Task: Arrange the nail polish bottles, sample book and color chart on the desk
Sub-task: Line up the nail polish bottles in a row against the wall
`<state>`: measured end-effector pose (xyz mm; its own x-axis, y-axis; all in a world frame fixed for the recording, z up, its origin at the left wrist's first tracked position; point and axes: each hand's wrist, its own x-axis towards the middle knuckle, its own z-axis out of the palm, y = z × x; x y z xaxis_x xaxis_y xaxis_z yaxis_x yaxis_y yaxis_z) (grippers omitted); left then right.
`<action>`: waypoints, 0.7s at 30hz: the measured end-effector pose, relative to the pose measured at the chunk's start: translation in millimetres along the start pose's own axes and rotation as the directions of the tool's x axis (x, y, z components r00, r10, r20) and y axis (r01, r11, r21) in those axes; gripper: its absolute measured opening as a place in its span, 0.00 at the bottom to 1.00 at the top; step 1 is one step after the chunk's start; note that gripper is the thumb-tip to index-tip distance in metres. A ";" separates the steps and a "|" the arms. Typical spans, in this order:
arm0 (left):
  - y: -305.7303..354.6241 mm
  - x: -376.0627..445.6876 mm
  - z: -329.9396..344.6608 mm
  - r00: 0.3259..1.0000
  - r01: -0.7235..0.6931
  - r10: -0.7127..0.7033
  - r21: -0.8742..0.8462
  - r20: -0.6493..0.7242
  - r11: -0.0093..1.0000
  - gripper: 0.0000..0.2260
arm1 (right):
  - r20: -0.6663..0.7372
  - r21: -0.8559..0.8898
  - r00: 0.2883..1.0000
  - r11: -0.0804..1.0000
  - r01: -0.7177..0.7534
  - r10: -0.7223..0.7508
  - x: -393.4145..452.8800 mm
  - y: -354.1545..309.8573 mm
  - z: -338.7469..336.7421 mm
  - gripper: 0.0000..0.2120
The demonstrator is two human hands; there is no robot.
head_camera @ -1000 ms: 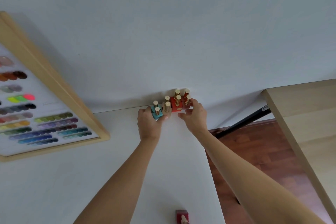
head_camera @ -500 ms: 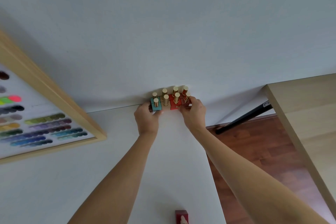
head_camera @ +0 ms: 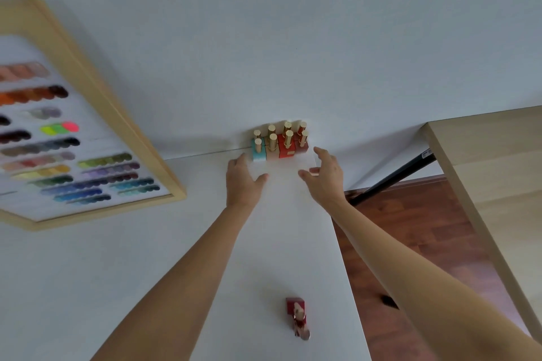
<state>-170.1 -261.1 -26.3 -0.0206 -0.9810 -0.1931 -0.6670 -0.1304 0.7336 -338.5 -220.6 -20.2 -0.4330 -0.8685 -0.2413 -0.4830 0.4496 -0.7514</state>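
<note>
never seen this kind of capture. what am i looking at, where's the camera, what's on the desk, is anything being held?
No machine here: a person works bare-handed, filmed by one wide-angle camera worn on the head and looking forward and down. The left hand and right hand are open, holding nothing, just short of a cluster of gold-capped nail polish bottles standing against the wall. On the white desk a wood-framed color chart sits to the left, and one dark red bottle stands alone nearer the camera.

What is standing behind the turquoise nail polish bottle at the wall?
Behind the turquoise bottle only a gold cap of another bottle shows, near the white wall. That bottle's body and colour are covered by the turquoise one.
</note>
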 end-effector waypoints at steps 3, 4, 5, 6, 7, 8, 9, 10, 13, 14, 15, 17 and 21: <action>-9.4 -50.8 -10.5 0.981 -0.102 0.106 -0.030 0.164 0.994 0.22 | 0.024 -0.042 0.998 0.997 0.061 -0.060 -44.3 15.0 -18.4 0.17; -13.5 -70.2 -15.2 0.957 -0.140 0.146 -0.042 0.249 0.989 0.19 | 0.038 -0.060 0.996 0.995 0.077 -0.075 -61.9 21.7 -24.9 0.13; -17.9 -89.6 -20.1 0.922 -0.175 0.181 -0.048 0.342 0.983 0.17 | 0.053 -0.066 0.995 0.994 0.083 -0.080 -80.2 29.1 -31.1 0.10; -22.9 -108.5 -24.9 0.877 -0.207 0.209 -0.054 0.433 0.977 0.16 | 0.070 -0.061 0.995 0.995 0.080 -0.076 -99.0 36.9 -36.8 0.07; -27.1 -127.5 -29.9 0.825 -0.231 0.230 -0.063 0.516 0.971 0.16 | 0.092 -0.055 0.993 0.996 0.075 -0.070 -118.3 43.9 -42.2 0.06; -30.5 -141.8 -32.1 0.774 -0.246 0.241 -0.072 0.586 0.967 0.17 | 0.118 -0.055 0.991 0.996 0.065 -0.058 -133.7 51.4 -46.4 0.06; -32.1 -154.2 -32.6 0.728 -0.264 0.245 -0.068 0.640 0.962 0.19 | 0.144 -0.062 0.988 0.997 0.055 -0.045 -147.3 58.0 -49.4 0.07; -32.1 -166.5 -33.4 0.692 -0.296 0.254 -0.056 0.676 0.953 0.20 | 0.171 -0.072 0.985 0.996 0.050 -0.037 -162.2 62.5 -52.6 0.07; -27.1 -189.3 -29.6 0.632 -0.414 0.309 -0.027 0.710 0.910 0.19 | 0.235 -0.081 0.971 0.995 0.061 -0.041 -195.8 69.3 -57.4 0.06; -25.1 -193.7 -29.3 0.631 -0.445 0.328 -0.019 0.703 0.895 0.16 | 0.260 -0.087 0.965 0.994 0.070 -0.045 -204.4 69.5 -57.5 0.06; -23.8 -196.5 -29.8 0.640 -0.466 0.344 -0.009 0.688 0.885 0.14 | 0.291 -0.096 0.955 0.992 0.079 -0.048 -212.0 68.7 -56.8 0.06; -23.8 -198.8 -33.0 0.676 -0.482 0.360 0.017 0.643 0.876 0.10 | 0.353 -0.105 0.934 0.990 0.094 -0.051 -224.2 66.2 -53.5 0.06; -28.5 -199.6 -43.0 0.763 -0.493 0.384 0.084 0.520 0.866 0.09 | 0.370 -0.111 0.928 0.990 0.090 -0.043 -241.7 60.0 -40.7 0.13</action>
<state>-115.0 -67.8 19.3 -0.6589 -0.7239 -0.2045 -0.6302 0.3828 0.6755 -293.8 24.8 18.0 -0.0996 -0.9025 -0.4190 -0.6013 0.3901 -0.6974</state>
